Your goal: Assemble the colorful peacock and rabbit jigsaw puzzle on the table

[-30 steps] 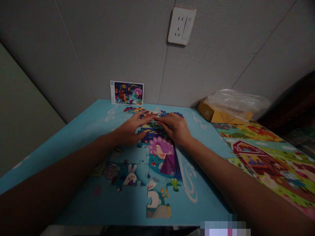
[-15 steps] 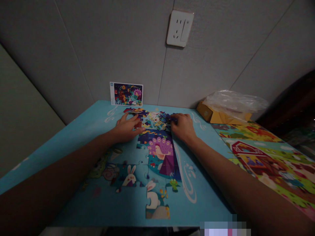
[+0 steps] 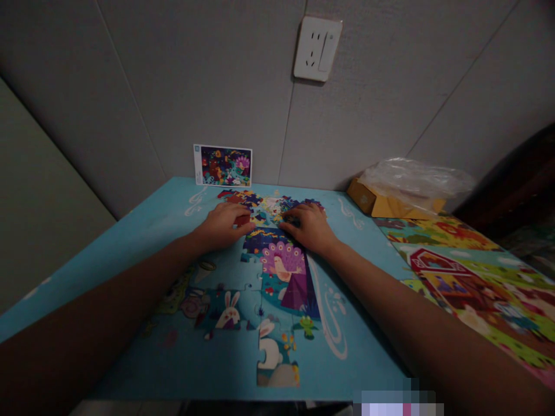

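Loose jigsaw pieces lie in a pile at the far end of the blue table. My left hand rests at the pile's left side, fingers bent and thumb apart from them. On the right side, my right hand reaches over the pieces, thumb and fingertips apart; a dark patch shows between them, which I cannot make out clearly. Between my forearms lies a partly joined puzzle with a purple peacock, a tent and rabbits. Behind the pile, a picture card leans against the wall.
The blue table meets a grey wall bearing a power socket. At the back right stands a yellow box with a clear plastic bag on it. A colourful farm puzzle lies at the right, beside my forearm.
My right hand has moved left and slightly nearer, uncovering dark pieces at the pile's right. My left fingers have bent more, with the hand slightly nearer, showing reddish pieces behind it.
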The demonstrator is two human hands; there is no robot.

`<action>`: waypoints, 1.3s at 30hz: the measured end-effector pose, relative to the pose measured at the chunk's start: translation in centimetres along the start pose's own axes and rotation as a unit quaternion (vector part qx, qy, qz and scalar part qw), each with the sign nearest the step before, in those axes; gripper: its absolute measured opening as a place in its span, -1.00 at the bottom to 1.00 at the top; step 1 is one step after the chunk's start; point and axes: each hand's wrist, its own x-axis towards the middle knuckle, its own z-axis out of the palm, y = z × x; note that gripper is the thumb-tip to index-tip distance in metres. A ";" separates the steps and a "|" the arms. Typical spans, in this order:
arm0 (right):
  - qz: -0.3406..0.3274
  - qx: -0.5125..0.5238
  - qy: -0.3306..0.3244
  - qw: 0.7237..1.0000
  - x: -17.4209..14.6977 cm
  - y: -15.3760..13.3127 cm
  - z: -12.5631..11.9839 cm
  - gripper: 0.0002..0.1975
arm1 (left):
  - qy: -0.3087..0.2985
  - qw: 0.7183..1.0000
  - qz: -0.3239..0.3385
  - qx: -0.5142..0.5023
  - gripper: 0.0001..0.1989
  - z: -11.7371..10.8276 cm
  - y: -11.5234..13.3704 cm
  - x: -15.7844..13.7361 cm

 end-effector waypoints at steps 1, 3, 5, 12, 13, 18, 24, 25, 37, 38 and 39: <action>0.001 0.005 0.001 1.000 0.0 0.0 0.0 -0.69 | 0.003 1.000 0.009 -0.004 -0.43 0.0 0.1 0.0; -0.002 0.016 0.006 1.000 0.1 0.1 0.0 -0.72 | -0.003 1.000 0.024 -0.011 -0.46 -0.1 0.3 -0.1; -0.008 0.026 0.019 0.999 0.1 0.1 0.0 -0.74 | -0.016 0.999 0.033 -0.021 -0.44 -0.1 0.4 -0.3; -0.087 0.156 0.086 0.980 -0.1 -0.8 -0.7 -0.75 | -0.011 0.995 0.073 -0.072 -0.23 0.0 1.1 -0.8; -0.106 0.167 0.091 0.976 -0.3 -1.1 -0.9 -0.76 | -0.004 0.993 0.088 -0.081 -0.22 0.0 1.2 -0.9; -0.199 0.209 0.105 0.952 -0.8 -2.6 -1.2 -0.82 | 0.047 0.978 0.162 -0.120 -0.40 -0.3 1.5 -0.9; -0.151 0.228 0.107 0.956 -0.8 -2.4 -1.0 -0.80 | 0.107 0.973 0.144 -0.145 -0.56 -0.6 1.5 -0.8; -0.129 0.227 0.118 0.958 -0.8 -2.2 -1.0 -0.79 | 0.114 0.974 0.132 -0.148 -0.58 -0.6 1.5 -0.8; 0.138 0.053 0.112 0.983 -0.2 0.8 -1.9 -0.71 | 0.154 0.972 -0.099 -0.147 -0.58 -1.2 0.8 -0.5; 0.141 0.037 0.095 0.985 -0.2 0.9 -2.0 -0.72 | 0.151 0.974 -0.121 -0.116 -0.59 -1.2 0.4 -0.3; 0.141 0.025 0.074 0.987 -0.3 0.9 -2.0 -0.74 | 0.142 0.977 -0.137 -0.078 -0.59 -1.1 0.1 -0.2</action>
